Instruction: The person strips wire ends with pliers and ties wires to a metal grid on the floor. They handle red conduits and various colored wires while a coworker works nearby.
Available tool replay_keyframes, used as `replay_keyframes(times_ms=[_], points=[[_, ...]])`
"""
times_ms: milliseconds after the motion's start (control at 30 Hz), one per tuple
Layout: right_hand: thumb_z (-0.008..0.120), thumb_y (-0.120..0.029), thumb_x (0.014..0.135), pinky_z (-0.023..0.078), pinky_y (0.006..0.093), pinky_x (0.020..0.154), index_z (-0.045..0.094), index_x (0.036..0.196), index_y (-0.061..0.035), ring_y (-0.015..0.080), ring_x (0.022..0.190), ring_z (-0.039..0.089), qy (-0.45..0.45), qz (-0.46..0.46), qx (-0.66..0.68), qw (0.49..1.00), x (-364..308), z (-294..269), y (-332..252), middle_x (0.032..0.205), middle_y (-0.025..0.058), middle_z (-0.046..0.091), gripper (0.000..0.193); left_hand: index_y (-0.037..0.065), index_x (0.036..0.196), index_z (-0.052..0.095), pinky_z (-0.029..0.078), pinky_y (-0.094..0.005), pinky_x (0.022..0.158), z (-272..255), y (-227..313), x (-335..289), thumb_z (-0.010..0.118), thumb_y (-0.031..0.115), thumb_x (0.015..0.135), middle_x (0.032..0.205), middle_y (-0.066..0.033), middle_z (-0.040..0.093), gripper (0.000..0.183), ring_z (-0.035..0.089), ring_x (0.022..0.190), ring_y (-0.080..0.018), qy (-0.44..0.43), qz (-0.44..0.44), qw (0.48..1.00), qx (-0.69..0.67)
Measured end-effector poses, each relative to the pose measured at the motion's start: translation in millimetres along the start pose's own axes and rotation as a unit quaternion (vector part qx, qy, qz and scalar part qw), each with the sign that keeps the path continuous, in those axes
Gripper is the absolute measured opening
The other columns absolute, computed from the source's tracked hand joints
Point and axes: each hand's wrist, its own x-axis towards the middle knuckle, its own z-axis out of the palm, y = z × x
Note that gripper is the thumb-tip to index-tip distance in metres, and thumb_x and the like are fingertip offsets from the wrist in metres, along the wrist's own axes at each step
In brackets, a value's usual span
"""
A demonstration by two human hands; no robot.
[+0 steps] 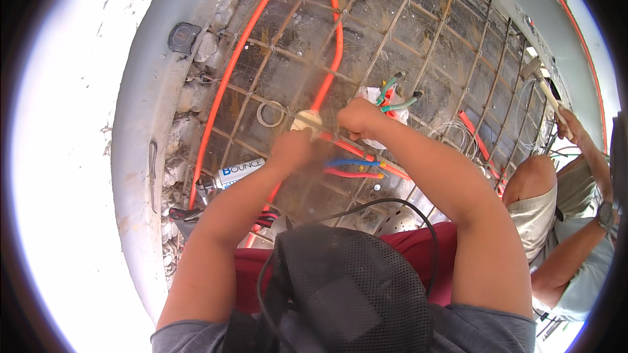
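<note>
A cream, rounded junction box (pixel 305 119) sits over the rebar mesh, where an orange conduit (pixel 335 52) comes down to it. My left hand (pixel 292 150) is closed on its near side. Just right of the box, my right hand (pixel 358 119) is curled into a fist; whatever is between its fingers is hidden. A pale ring like a roll of tape (pixel 270 114) lies on the mesh left of the box. Beyond my right hand, green-handled pliers (pixel 399 101) rest on a white plastic bag (pixel 373 95). Blue-sleeved pliers or wires (pixel 353 163) lie below the hands.
Another orange conduit (pixel 229 78) runs along the left side. A spray can (pixel 242 172) lies by my left forearm. A tape measure (pixel 184 38) sits on the grey ledge (pixel 140 98). At right, a co-worker's hand (pixel 572 125) grips a hammer (pixel 548 90). Coiled wire (pixel 454 136) lies nearby.
</note>
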Motion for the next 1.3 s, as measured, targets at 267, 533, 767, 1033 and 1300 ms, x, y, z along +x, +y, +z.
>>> replay_keyframes(times_ms=[267,533,767,1033,1300], points=[[0.070,-0.022,0.086,0.054,0.0425,0.052,0.076,0.090,0.0028,0.0316,0.063,0.075,0.042,-0.189,-0.428,0.883,22.5,6.7,21.8,0.085,0.0198,0.076,0.026,0.004,0.115,0.071,0.061,-0.0560,0.087,-3.2,9.1,-8.4,0.063,0.017,0.095,0.104,-0.0242,0.079,0.026,0.078,0.100,-0.0441,-0.003,-0.044,0.998,-0.039],[0.064,-0.016,0.095,0.050,0.0444,0.048,0.075,0.097,-0.0023,0.0328,0.056,0.070,-0.024,-0.058,-0.064,0.996,41.1,-1.9,66.1,0.080,0.0199,0.072,0.018,0.006,0.117,0.072,0.061,-0.0542,0.091,-6.2,11.1,-15.8,0.066,0.017,0.094,0.112,-0.0201,0.078,0.026,0.077,0.107,-0.0403,0.021,-0.054,0.998,-0.040],[0.065,-0.018,0.093,0.060,0.0462,0.063,0.078,0.090,0.0025,0.0382,0.063,0.074,0.112,-0.370,-0.501,0.774,10.1,19.7,69.5,0.075,0.0249,0.074,0.025,0.009,0.119,0.073,0.062,-0.0514,0.091,6.2,-13.6,-4.6,0.069,0.016,0.092,0.114,-0.0175,0.078,0.027,0.076,0.111,-0.0377,0.018,-0.026,1.000,0.002],[0.071,-0.020,0.086,0.064,0.0477,0.071,0.078,0.095,0.0045,0.0404,0.077,0.078,0.025,-0.176,-0.338,0.924,-8.3,21.2,29.9,0.087,0.0278,0.077,0.027,0.011,0.118,0.077,0.062,-0.0516,0.091,10.9,-24.9,1.4,0.072,0.018,0.090,0.114,-0.0158,0.079,0.029,0.076,0.112,-0.0374,0.045,-0.035,0.998,0.031],[0.068,-0.015,0.084,0.064,0.0488,0.085,0.079,0.104,-0.0016,0.0410,0.094,0.079,0.080,-0.231,-0.459,0.854,7.0,21.6,36.5,0.104,0.0273,0.079,0.026,0.010,0.115,0.079,0.060,-0.0513,0.096,19.4,-42.5,17.5,0.068,0.021,0.096,0.113,-0.0171,0.079,0.024,0.074,0.113,-0.0386,0.040,-0.011,0.997,0.058]])
